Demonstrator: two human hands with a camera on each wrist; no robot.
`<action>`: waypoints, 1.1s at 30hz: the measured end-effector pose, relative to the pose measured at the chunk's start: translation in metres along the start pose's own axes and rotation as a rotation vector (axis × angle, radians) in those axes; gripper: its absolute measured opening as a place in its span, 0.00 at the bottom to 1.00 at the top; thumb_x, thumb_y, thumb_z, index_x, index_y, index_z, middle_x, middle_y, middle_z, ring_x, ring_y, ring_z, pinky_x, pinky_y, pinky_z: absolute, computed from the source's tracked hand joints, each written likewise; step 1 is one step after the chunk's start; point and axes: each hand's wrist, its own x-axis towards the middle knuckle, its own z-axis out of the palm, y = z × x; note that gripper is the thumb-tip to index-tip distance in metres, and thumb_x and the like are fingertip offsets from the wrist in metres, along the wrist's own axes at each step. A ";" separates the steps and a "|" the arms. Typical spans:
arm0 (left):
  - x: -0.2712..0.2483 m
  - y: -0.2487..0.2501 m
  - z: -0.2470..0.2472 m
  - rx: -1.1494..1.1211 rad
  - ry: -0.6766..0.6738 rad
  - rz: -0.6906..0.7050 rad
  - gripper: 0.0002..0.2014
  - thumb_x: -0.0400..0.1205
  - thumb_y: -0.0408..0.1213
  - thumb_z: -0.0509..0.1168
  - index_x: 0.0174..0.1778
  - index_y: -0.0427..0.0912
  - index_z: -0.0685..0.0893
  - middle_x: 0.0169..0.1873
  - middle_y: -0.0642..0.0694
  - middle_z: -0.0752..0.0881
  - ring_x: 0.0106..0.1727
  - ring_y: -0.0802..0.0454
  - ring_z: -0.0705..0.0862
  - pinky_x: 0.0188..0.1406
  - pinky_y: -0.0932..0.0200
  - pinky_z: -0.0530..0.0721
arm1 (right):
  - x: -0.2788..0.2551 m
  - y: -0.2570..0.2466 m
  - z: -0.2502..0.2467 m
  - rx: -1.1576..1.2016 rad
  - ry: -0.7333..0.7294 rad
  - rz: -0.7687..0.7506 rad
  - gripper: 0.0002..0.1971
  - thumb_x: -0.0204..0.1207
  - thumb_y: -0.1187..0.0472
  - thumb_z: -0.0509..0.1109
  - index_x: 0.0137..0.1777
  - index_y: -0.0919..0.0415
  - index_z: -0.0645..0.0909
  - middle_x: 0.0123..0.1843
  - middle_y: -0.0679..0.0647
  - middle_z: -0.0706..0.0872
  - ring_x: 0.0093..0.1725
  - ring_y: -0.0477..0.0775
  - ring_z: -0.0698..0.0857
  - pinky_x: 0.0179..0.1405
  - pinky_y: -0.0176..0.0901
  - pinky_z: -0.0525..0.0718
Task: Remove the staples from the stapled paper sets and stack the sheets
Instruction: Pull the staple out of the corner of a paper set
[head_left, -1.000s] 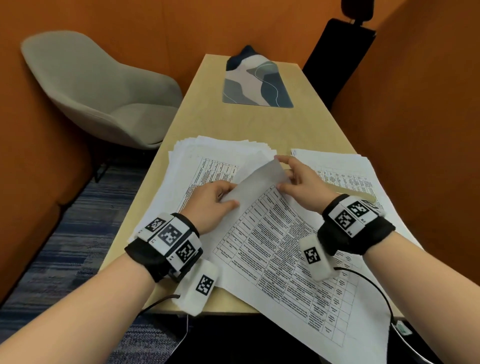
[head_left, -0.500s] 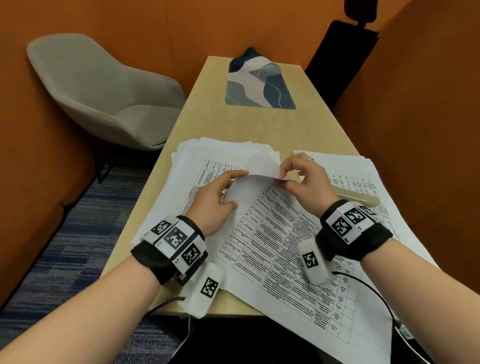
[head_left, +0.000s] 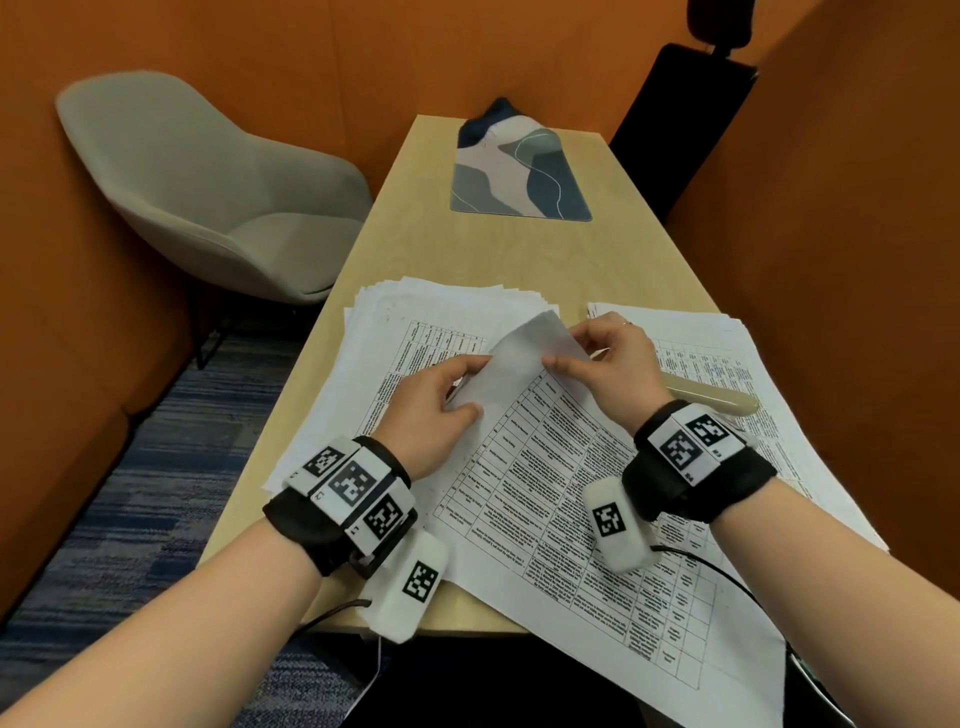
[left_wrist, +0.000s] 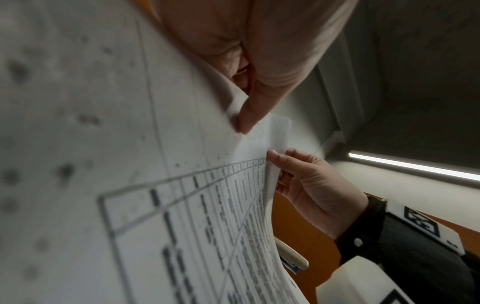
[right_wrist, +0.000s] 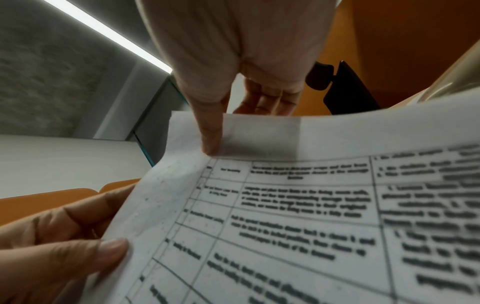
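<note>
Both hands hold one set of papers (head_left: 561, 499) at its far corner. The set lies on the worktop (head_left: 483, 260), and its near end hangs over the front edge. The page on top has a printed table with many boxes of words.

The left hand (head_left: 434, 415) pinches the left edge of the set between its thumb and curled fingers. The right hand (head_left: 613, 364) pinches the top corner between its thumb and fingers. The corner of the top page (head_left: 524, 358) is folded up and back, so its blank white side shows between the two hands. No staple can be seen in any view.

A messy pile of sheets (head_left: 415, 322) lies to the left, partly under the set. Another pile of papers (head_left: 727, 364) lies to the right. A long cream tool (head_left: 711, 397) rests on that right pile, just beside the right wrist. It is too hidden to tell what kind of tool it is.

Farther back on the worktop lies a mat (head_left: 514, 176) with blue, grey and pink shapes. A grey chair (head_left: 208, 192) stands to the left of the worktop.
</note>
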 end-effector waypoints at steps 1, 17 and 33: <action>0.000 0.001 0.000 -0.001 0.004 0.005 0.23 0.75 0.22 0.65 0.62 0.51 0.79 0.58 0.49 0.83 0.60 0.48 0.83 0.64 0.45 0.80 | -0.001 0.001 0.001 0.015 0.036 -0.001 0.11 0.64 0.62 0.80 0.32 0.48 0.81 0.39 0.46 0.77 0.44 0.52 0.79 0.46 0.44 0.76; 0.001 0.004 -0.004 0.012 -0.028 0.028 0.23 0.76 0.19 0.61 0.57 0.54 0.78 0.53 0.50 0.84 0.57 0.49 0.83 0.63 0.44 0.80 | 0.001 -0.011 -0.006 0.319 -0.333 0.064 0.06 0.72 0.72 0.70 0.43 0.61 0.80 0.41 0.53 0.85 0.38 0.45 0.87 0.44 0.43 0.87; 0.016 0.046 -0.039 -0.204 0.384 0.221 0.36 0.71 0.35 0.71 0.73 0.54 0.63 0.68 0.53 0.74 0.68 0.56 0.73 0.66 0.59 0.74 | 0.010 -0.083 -0.106 -0.021 -0.211 -0.039 0.14 0.54 0.57 0.80 0.38 0.63 0.86 0.34 0.52 0.91 0.31 0.47 0.89 0.31 0.36 0.87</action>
